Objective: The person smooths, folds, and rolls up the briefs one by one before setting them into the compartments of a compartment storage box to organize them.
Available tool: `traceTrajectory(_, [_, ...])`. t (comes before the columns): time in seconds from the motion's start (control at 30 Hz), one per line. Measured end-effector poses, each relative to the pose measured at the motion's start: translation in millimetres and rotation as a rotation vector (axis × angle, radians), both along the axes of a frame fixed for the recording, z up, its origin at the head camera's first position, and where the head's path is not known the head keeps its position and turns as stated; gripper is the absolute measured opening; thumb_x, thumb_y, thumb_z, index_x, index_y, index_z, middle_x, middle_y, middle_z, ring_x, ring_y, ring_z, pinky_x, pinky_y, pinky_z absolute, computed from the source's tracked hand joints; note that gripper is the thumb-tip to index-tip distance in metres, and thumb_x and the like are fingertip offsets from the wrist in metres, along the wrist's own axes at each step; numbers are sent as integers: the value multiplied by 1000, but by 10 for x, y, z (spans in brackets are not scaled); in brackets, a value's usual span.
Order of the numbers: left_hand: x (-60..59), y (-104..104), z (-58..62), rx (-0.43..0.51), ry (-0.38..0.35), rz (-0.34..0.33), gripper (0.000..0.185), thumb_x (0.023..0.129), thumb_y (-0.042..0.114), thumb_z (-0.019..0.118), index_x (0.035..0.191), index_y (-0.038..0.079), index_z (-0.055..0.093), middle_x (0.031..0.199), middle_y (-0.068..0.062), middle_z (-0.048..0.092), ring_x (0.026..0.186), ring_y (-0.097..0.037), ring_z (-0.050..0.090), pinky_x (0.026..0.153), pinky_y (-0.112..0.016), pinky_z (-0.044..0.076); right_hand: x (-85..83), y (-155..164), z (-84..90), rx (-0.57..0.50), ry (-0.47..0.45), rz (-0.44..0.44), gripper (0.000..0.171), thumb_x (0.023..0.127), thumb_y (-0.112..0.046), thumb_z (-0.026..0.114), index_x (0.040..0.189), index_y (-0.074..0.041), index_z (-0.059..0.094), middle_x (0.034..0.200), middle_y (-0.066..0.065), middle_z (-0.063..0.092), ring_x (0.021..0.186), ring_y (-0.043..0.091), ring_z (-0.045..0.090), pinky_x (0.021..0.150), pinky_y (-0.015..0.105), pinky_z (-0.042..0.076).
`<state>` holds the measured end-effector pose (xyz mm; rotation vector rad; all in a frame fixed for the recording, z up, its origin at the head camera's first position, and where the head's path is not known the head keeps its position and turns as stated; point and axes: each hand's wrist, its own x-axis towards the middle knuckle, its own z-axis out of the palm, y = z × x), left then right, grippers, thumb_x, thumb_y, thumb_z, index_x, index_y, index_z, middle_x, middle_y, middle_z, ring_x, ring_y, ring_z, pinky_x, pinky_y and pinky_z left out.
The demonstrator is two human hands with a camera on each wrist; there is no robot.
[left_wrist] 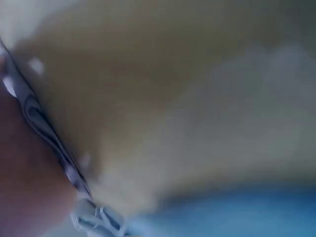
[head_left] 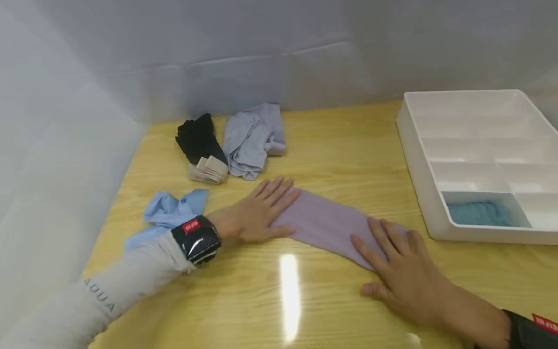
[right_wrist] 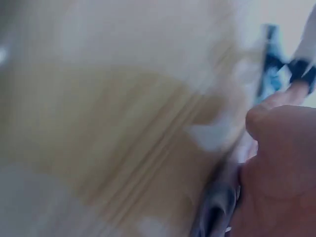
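Observation:
A lilac cloth [head_left: 326,222] lies flat in a long strip on the wooden table [head_left: 340,140]. My left hand [head_left: 257,208] rests flat on its left end with straight fingers. My right hand [head_left: 394,264] presses flat on its right end, fingers spread. Neither hand grips the fabric. Both wrist views are blurred: the left wrist view shows only wood and a blue patch [left_wrist: 237,212], the right wrist view shows wood and part of my right hand [right_wrist: 281,168].
A light blue cloth [head_left: 167,213] lies crumpled by my left wrist. Behind it sit a black and beige bundle [head_left: 201,148] and a grey-blue cloth [head_left: 255,138]. A white divided tray [head_left: 418,169] stands at the right, with a teal cloth [head_left: 479,213] in one near compartment.

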<state>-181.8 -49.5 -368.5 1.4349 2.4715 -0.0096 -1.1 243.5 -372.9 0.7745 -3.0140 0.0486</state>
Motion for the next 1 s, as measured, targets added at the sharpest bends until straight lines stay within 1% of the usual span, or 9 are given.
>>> traceTrajectory(0.2, [-297, 147, 182, -111, 233, -165, 53, 103, 39, 35, 154, 34, 19, 162, 0, 6, 145, -36, -9, 113, -57, 0, 286, -203, -25, -87, -28, 82, 65, 92, -64, 39, 146, -27, 44, 144, 26, 38, 120, 38, 46, 78, 56, 44])
traceTrajectory(0.33, [-235, 361, 288, -112, 489, -252, 65, 94, 22, 58, 151, 35, 29, 162, -1, 9, 145, -40, -4, 112, -61, 5, 349, -371, -101, -148, 66, 231, 63, 93, -58, 48, 144, -21, 46, 134, 28, 47, 101, 28, 53, 72, 43, 50])
traceTrajectory(0.43, [-175, 581, 352, -121, 670, -289, 63, 93, 19, 61, 148, 36, 36, 162, 0, 8, 145, -40, -1, 112, -61, 10, 324, -501, -144, -112, 192, 307, 75, 82, -52, 69, 141, -14, 45, 128, 29, 50, 89, 23, 51, 71, 33, 49])
traceTrajectory(0.5, [-162, 698, 370, -110, 719, -283, 55, 96, 19, 58, 145, 37, 41, 162, 1, 7, 145, -40, 1, 111, -62, 12, 285, -583, -132, -107, 222, 339, 81, 73, -41, 79, 139, -9, 45, 127, 29, 51, 84, 20, 49, 70, 29, 47])
traceTrajectory(0.53, [-158, 739, 378, -105, 711, -270, 52, 97, 18, 57, 144, 37, 44, 162, 0, 6, 145, -40, 1, 111, -63, 13, 260, -621, -110, -121, 196, 347, 84, 69, -36, 82, 138, -8, 45, 127, 30, 51, 84, 20, 50, 70, 28, 47])
traceTrajectory(0.7, [65, 780, 413, 47, 504, -144, 42, 95, 14, 55, 136, 24, 55, 157, -10, 20, 140, -36, 23, 107, -55, 28, 72, -692, 42, -333, 1, 319, 42, 89, -18, 69, 129, -8, 61, 127, 24, 57, 92, 22, 60, 73, 29, 53])
traceTrajectory(0.83, [550, 534, 457, 227, 270, -75, 26, 93, 18, 58, 119, 10, 60, 118, -11, 55, 101, -23, 54, 84, -34, 48, -80, -640, 105, -474, -15, 312, 23, 90, -16, 68, 111, -10, 73, 116, 15, 65, 98, 24, 65, 79, 33, 55])
traceTrajectory(0.93, [940, 295, 416, 250, 112, -5, 22, 95, 28, 60, 103, 7, 60, 87, -3, 53, 71, -15, 54, 59, -25, 47, -158, -595, 125, -529, -29, 336, 20, 83, -12, 75, 103, -8, 75, 109, 10, 68, 97, 23, 67, 80, 31, 55])
traceTrajectory(1.0, [1151, 185, 356, 214, 106, 55, 32, 93, 39, 61, 99, 8, 57, 78, -1, 49, 61, -14, 52, 52, -26, 44, -198, -577, 129, -556, -59, 343, 21, 78, -12, 79, 99, -9, 76, 105, 8, 69, 95, 22, 67, 79, 29, 55])
